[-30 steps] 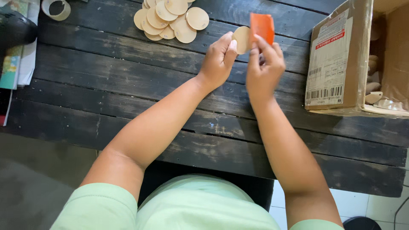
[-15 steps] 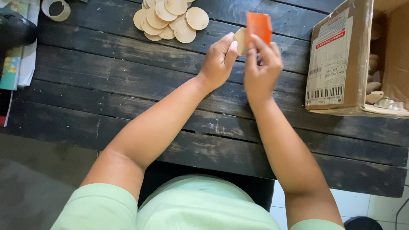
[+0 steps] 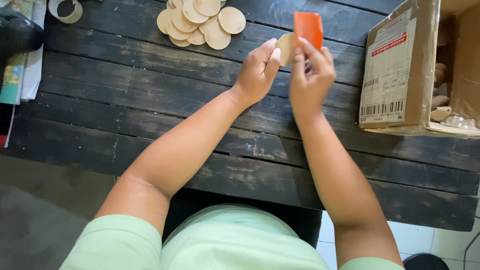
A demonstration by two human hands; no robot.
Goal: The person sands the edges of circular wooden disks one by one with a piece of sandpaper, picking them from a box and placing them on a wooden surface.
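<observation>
Wooden disc and orange sanding sheet, both held above dark plank bench.

Left hand: fingers clenched on the edge of one pale round wooden disc, raised just over the bench. Right hand: fingers pinching a folded orange abrasive sheet, pressed against the disc's right edge. Beyond and left of the fingers: heap of like discs lying flat, overlapping; whether these are finished cannot be told. Right of the fingers, well apart: open cardboard box holding more pale wooden pieces. Far left: tape roll. Judged state: one disc in work, many in stock.
</observation>
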